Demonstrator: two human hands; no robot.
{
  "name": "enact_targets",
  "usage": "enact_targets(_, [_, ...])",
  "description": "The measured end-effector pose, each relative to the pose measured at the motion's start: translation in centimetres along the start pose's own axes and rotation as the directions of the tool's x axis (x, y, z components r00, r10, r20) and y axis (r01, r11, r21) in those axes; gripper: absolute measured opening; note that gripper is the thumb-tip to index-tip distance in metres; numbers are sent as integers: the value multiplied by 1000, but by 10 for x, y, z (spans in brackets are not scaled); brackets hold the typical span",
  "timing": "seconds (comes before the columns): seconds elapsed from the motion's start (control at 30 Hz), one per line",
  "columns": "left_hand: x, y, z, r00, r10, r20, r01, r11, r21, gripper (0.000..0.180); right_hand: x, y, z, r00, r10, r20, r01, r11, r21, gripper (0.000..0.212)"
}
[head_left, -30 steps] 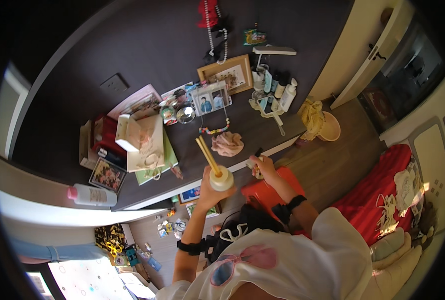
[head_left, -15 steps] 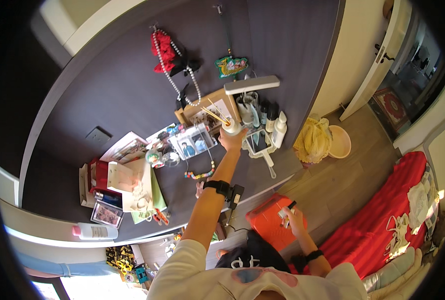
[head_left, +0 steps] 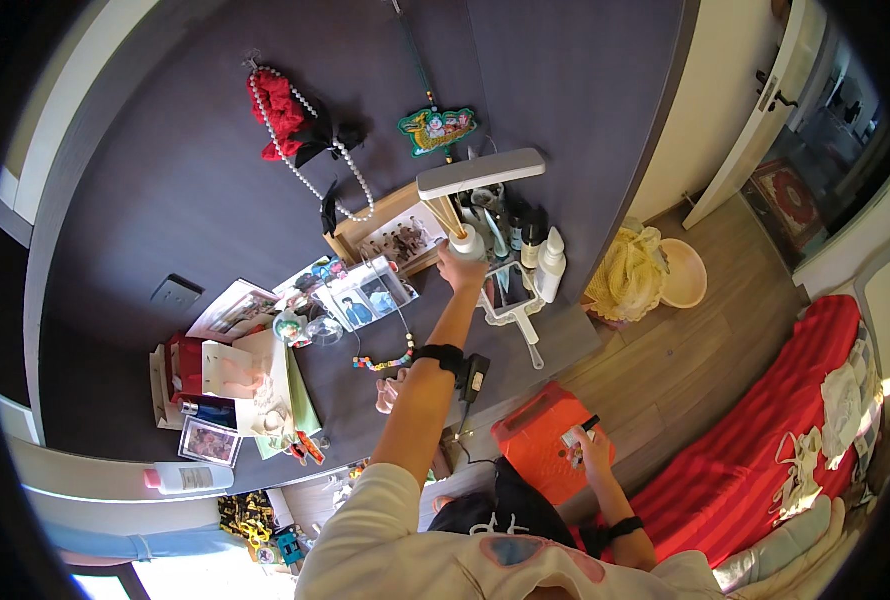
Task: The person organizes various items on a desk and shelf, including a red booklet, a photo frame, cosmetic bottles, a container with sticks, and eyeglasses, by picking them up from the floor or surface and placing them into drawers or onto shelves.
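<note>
My left hand [head_left: 459,271] reaches across the dark desk, its fingers closed round a small white reed diffuser bottle [head_left: 468,244] with several thin sticks. Right behind the bottle leans a wooden picture frame [head_left: 402,240]. A white hand mirror [head_left: 511,290] lies beside the bottle, and a white pump bottle [head_left: 551,268] stands further right. Lower right, my right hand [head_left: 594,452] is closed on a small pale object with a dark tip [head_left: 590,424] above an orange-red stool or box [head_left: 535,440]. The kind of that object is too small to tell.
A lamp head [head_left: 481,174] overhangs the diffuser sticks. Left on the desk are clear photo holders [head_left: 367,297], a bead string [head_left: 385,362], paper bags [head_left: 265,375] and a lying white bottle [head_left: 190,478]. A yellow mesh bundle [head_left: 625,270] and pale basin [head_left: 685,274] sit on the floor.
My view has shifted slightly. My left hand still grips the diffuser, whose sticks now stand more upright, close under the lamp head. My right hand keeps its hold above the orange-red surface.
</note>
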State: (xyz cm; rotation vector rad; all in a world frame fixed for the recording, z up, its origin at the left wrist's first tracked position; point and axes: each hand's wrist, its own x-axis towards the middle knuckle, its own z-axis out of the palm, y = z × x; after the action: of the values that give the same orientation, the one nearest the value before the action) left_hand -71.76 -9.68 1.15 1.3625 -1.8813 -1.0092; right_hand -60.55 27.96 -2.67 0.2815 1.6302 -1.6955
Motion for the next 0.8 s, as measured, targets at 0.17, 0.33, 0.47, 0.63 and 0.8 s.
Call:
enact_targets(0.17, [-32,-13,-32,963,210,169,-184,970,-158,74,-2,-20,18,997,-37,72,49,985,-166,23])
enact_targets(0.33, [-109,-32,-108,705,312,637,9,894,-448,36,21,-64,43,873,-424,241,487,773,-406,21])
enact_targets(0.47, [-144,-61,-143,699,254,668,63,909,-411,37,53,-113,85,531,-794,296,808,370,-458,30])
enact_targets(0.63, [-163,-45,-148,706,296,644,-4,910,-414,45,59,-137,135,525,-588,615,844,271,-462,29])
enact_targets(0.8, [-170,-42,-144,776,271,570,-93,942,-322,43,37,-106,149,627,-398,670,778,370,-509,30])
